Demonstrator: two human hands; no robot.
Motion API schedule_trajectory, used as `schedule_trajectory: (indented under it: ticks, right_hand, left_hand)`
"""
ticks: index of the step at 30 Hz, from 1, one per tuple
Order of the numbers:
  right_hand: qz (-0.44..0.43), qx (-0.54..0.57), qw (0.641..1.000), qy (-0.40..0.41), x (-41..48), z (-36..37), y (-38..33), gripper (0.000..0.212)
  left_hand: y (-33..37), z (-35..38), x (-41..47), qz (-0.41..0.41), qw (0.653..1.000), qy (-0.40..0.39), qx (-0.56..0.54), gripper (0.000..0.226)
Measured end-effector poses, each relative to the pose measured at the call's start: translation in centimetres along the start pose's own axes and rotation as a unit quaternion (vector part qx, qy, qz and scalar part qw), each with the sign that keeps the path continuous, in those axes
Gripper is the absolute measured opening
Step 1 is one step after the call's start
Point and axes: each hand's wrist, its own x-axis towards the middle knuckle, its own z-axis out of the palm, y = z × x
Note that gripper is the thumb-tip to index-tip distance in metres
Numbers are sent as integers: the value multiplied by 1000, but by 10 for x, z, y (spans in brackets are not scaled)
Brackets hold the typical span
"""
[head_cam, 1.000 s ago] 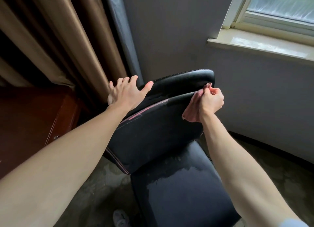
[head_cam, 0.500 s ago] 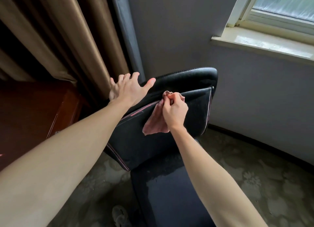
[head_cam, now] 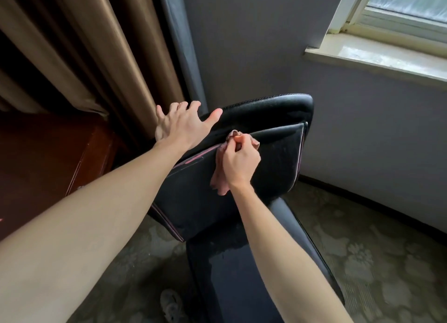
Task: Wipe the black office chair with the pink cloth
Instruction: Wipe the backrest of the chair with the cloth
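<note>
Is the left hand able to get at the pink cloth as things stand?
Probably yes: the left hand rests on the chair right beside the cloth, nothing between them, though the right hand grips it.

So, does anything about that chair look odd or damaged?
Only the black leather office chair's seat: a glossy patch with a ragged edge, probably damp from the crumpled pink cloth the right hand grips. No tears show.
</note>
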Motion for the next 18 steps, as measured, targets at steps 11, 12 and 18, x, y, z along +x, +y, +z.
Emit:
schedule_trajectory:
  ticks: [11,12,18]
  right_hand:
    - [162,-88,978,94,119,-88,64,26]
    - [173,-76,978,85,122,-90,65,24]
    - [253,69,958,118,110,-84,51,35]
  left_hand:
    - [7,6,8,-6,1000,1,-15,99]
    - [7,6,10,-4,1000,4,-14,98]
    - [6,5,6,4,1000,5,-8,93]
